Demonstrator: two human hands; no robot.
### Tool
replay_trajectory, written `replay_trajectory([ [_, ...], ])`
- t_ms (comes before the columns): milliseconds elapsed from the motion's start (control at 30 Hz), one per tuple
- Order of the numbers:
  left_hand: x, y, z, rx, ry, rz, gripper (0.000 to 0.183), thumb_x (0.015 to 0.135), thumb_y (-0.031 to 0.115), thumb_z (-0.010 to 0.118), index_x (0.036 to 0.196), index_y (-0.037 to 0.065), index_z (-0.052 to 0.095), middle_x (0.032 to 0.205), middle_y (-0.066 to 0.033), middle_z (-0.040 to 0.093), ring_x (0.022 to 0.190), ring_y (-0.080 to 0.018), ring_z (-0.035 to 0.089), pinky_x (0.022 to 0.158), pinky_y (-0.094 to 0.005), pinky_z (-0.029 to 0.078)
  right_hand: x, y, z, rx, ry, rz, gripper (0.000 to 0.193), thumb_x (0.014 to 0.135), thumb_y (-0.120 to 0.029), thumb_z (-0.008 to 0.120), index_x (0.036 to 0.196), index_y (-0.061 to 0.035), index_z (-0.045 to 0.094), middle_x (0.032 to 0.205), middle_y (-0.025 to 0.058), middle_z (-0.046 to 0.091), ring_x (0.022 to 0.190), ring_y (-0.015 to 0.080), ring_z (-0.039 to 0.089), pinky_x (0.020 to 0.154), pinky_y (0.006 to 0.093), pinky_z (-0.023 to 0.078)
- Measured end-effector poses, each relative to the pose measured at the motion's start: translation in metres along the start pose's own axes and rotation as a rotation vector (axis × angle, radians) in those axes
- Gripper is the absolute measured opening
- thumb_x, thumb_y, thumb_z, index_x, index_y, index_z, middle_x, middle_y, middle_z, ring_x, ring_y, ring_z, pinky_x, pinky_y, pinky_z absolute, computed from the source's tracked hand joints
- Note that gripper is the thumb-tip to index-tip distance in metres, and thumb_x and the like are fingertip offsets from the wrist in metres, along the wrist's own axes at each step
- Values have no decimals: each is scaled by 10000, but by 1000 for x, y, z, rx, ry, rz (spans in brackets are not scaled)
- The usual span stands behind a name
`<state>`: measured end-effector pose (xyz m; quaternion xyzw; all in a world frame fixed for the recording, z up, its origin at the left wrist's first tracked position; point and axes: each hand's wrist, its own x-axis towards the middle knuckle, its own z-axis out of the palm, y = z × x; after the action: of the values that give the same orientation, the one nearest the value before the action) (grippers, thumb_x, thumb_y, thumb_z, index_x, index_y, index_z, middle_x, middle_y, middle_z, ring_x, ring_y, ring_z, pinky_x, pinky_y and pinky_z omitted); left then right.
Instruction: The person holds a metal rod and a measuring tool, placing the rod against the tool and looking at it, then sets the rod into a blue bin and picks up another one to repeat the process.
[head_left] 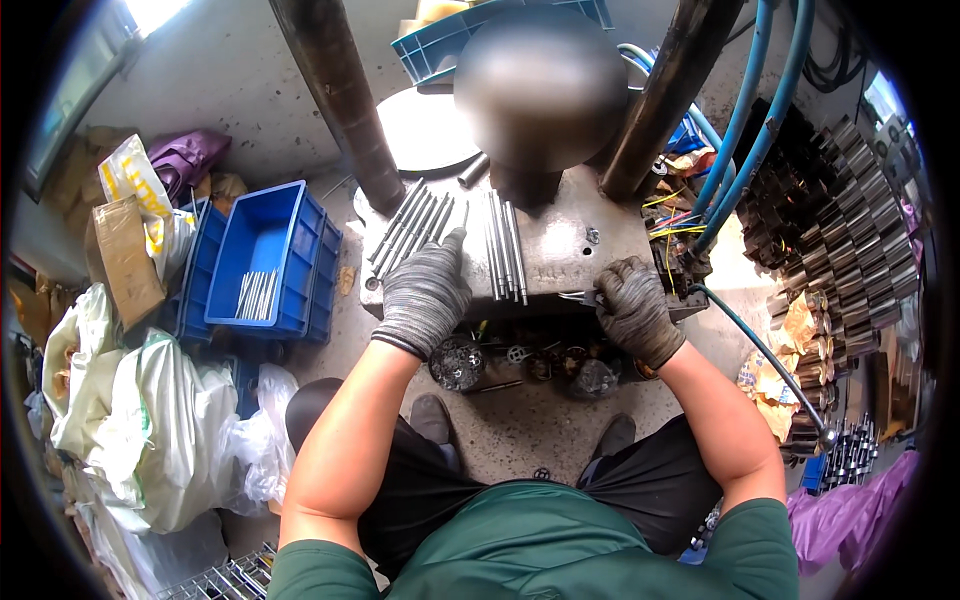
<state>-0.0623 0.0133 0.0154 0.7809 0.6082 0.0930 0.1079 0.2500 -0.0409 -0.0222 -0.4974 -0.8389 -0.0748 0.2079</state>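
Both my hands wear grey knitted gloves. My left hand (428, 290) is at the left of the metal press table (565, 225), with its fingers drawn together and a thin metal rod (465, 216) at their tips. Just beside it lies a slanted row of metal rods (408, 228). Between my hands another bundle of rods (506, 250) points toward me, its ends at the front edge. At the right front edge my right hand (637, 312) is closed around a small pronged metal tool (578, 297), apparently pliers. The glove hides its handles.
Two dark steel columns (335, 90) (665, 90) flank a blurred round press head (540, 90). On the left, a blue crate (262, 250) contains short rods, near white sacks (150, 430). Blue hoses (775, 110) and stacked metal cylinders (850, 200) are at right.
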Motion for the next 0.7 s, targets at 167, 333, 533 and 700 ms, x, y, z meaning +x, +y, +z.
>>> replay_trajectory([
  [167, -6, -15, -13, -371, 463, 58, 471, 840, -12, 677, 1301, 77, 647, 1020, -169, 684, 839, -301, 705, 751, -401, 592, 2, 1, -1, 32, -4, -8, 217, 685, -117, 727, 885, -81, 652, 922, 124, 665, 905, 369, 621, 840, 496, 499],
  [333, 0, -21, -13, -670, 716, 244, 412, 872, -72, 701, 1261, 59, 657, 948, -30, 627, 816, -111, 605, 778, -266, 536, 4, 0, -4, 142, 26, 1, 207, 679, -69, 720, 869, -78, 639, 854, 119, 643, 843, 374, 611, 802, 490, 498],
  [533, 7, -14, -5, -923, 672, 279, 325, 941, -48, 706, 1242, 67, 665, 972, -14, 609, 847, -83, 589, 780, -238, 524, 3, -14, -24, 580, 20, 455, 173, 777, -18, 722, 883, -57, 590, 821, 72, 612, 743, 205, 595, 721, 339, 512],
  [700, 26, -6, 20, -835, 296, -14, 255, 935, 39, 754, 1172, 5, 666, 1098, -100, 635, 965, -194, 663, 854, -350, 563, 0, -16, -28, 1179, 141, 623, 219, 856, -31, 752, 1027, -50, 617, 921, 5, 652, 839, 101, 606, 788, 291, 528],
])
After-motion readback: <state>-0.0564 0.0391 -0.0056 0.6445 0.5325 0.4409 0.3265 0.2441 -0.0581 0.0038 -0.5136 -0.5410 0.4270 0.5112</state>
